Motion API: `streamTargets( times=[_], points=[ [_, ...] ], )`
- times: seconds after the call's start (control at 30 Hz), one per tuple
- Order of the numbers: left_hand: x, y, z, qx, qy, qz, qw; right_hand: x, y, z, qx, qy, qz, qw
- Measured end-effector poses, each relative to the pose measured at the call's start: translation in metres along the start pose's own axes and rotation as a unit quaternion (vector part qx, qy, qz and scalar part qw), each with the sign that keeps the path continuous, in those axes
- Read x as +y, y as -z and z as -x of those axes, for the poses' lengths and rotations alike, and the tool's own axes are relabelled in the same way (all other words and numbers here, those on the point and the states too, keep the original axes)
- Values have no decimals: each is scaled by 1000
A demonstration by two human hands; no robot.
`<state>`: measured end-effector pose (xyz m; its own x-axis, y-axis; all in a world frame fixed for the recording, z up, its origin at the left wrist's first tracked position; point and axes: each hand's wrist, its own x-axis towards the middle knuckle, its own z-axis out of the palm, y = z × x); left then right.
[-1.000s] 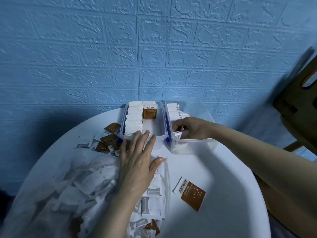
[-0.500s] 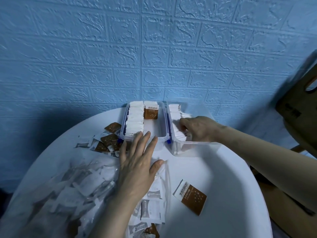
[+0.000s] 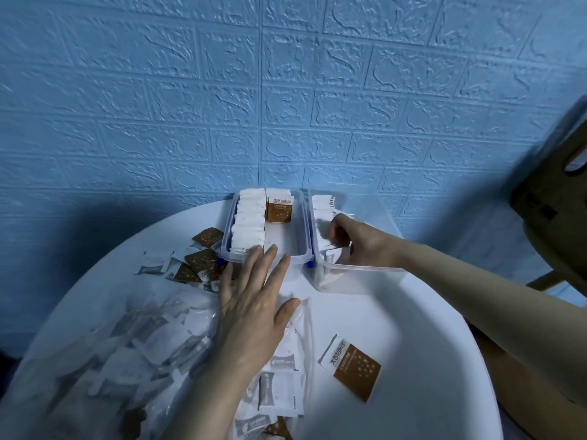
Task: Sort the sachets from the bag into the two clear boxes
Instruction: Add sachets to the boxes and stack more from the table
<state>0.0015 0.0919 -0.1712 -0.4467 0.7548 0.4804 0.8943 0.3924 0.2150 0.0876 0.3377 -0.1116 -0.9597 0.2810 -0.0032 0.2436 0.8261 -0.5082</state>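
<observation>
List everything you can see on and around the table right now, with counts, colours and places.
left clear box: one, blue clips, table's far side; row of white sachets, one brown sachet upright.
right clear box: one, beside it; white sachets at far end.
loose brown sachet: one, flat, table's near right.
scattered sachets: several, brown and white, left of boxes.
plastic bag: one, clear, near left, many sachets.
table: one, white, round.
wall: blue, brick-patterned.
chair: one, dark, right edge.
left hand: flat on bag.
right hand: inside right box, handling sachets.
</observation>
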Motion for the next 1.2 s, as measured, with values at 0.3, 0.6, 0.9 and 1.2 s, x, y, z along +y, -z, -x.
streamTargets(
  times=[0.3,0.6,0.9,1.2],
  points=[
    [-1,-1,1,-4,1,0,1000,-5,7,6,-4,0,197,980],
    [0,-1,1,0,0,1,1000,-2,-4,-9,-72,30,355,931],
    [0,0,1,0,-3,2,1000,-7,-12,-19,-103,-38,294,950],
    [2,1,1,-3,3,4,1000,-14,-11,-15,-110,-122,108,980]
  ],
)
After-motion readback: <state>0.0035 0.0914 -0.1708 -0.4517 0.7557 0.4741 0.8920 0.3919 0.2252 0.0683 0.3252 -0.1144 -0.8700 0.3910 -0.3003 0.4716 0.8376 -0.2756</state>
